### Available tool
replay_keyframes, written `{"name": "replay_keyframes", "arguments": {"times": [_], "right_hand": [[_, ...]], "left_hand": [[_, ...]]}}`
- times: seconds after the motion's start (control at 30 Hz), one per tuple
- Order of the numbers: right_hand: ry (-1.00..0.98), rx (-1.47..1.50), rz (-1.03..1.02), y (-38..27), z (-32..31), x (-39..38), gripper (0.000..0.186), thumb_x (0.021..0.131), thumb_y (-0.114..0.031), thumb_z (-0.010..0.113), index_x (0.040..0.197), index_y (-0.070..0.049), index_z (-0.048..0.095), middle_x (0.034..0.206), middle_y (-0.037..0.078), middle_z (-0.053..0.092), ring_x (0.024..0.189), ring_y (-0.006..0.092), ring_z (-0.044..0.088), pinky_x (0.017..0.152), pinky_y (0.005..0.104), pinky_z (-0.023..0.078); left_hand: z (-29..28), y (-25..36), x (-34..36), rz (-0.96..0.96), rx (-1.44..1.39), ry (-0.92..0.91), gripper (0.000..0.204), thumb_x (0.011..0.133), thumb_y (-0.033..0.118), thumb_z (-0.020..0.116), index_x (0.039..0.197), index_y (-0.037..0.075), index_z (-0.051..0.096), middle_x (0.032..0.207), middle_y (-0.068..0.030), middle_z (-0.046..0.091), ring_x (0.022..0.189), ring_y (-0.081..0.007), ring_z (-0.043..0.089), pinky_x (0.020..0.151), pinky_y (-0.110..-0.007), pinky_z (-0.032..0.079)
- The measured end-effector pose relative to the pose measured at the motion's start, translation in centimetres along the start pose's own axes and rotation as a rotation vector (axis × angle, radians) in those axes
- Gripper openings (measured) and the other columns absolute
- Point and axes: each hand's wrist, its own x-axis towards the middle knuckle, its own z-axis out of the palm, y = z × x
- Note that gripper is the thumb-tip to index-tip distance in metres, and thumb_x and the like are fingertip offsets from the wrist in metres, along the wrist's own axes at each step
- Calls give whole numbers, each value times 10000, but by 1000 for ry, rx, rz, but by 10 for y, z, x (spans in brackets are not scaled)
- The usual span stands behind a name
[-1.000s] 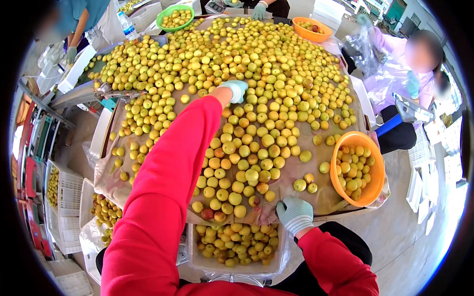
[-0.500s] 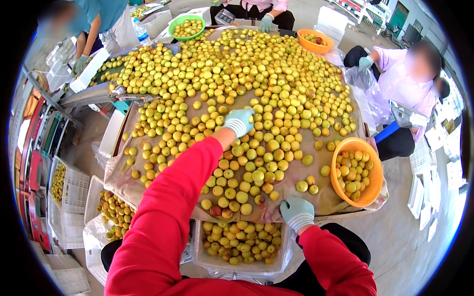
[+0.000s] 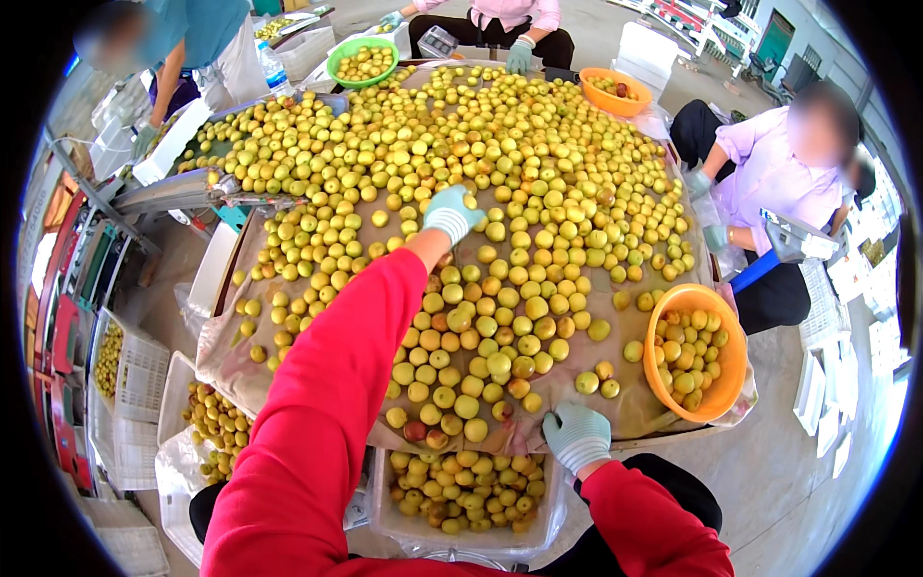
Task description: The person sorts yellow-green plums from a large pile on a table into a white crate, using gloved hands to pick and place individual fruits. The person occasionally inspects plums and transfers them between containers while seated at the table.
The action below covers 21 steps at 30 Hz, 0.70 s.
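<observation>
Holding the left hand [image 3: 452, 213] out over the middle of the loose fruit [image 3: 552, 199], curling the fingers at one piece; not showing clearly whether grasping it or only touching it. Resting the right hand [image 3: 577, 435] on the surface [image 3: 226, 351] at the near edge, loosely bent; hiding the palm, so leaving any hold there impossible to tell.

Judging from the amount lying loose, appearing only partly done: spreading fruit densely over most of the surface, thinning toward the near side. Probably counting as gathered: the contents of the orange bowl [image 3: 719, 402] at the right corner and of the crate [image 3: 555, 486] below the near edge. Showing further portions in the green bowl [image 3: 361, 83] and the small bowl [image 3: 615, 108] at the far side.

Offering bare cloth mainly at the left front corner and between the near fruit and the orange bowl, with a few pieces standing apart there. Crowding the left hand closely with fruit, so leaving room chiefly above. Sharing the right edge with a co-worker [image 3: 769, 173]. Fitting the crate between the knees, close under the edge.
</observation>
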Motion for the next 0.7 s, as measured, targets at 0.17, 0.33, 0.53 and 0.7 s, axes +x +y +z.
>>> {"name": "replay_keyframes", "arguments": {"times": [0.17, 0.33, 0.53, 0.7], "right_hand": [[34, 17, -48, 1, 3, -1, 286, 916, -316, 586, 838, -71, 711, 764, 186, 708, 724, 400, 694, 692, 512, 561], [66, 40, -109, 0, 3, -1, 247, 898, -286, 608, 819, -73, 705, 744, 173, 706, 687, 377, 692, 652, 492, 561], [86, 62, -98, 2, 0, 0, 239, 895, -282, 607, 833, -73, 706, 743, 169, 705, 682, 374, 691, 652, 492, 561], [86, 62, -146, -1, 5, 4, 242, 902, -280, 610, 820, -67, 692, 741, 171, 696, 688, 377, 685, 652, 495, 552]], "left_hand": [[2, 15, 73, 36, 98, 22, 386, 860, 266, 700, 1185, 61, 672, 1363, -208, 620, 1177, -390, 639, 967, -447, 552], [23, 25, 100, 224, 180, 52, 336, 868, 246, 687, 1162, 84, 690, 1463, -208, 527, 1186, -377, 633, 978, -476, 545], [47, 34, 76, 335, 183, 0, 324, 855, 294, 679, 1061, 46, 705, 1054, -213, 716, 961, -388, 693, 884, -467, 569], [41, 2, 93, 192, 133, 76, 299, 867, 282, 661, 953, 2, 719, 996, -230, 716, 930, -392, 693, 860, -451, 572]]}}
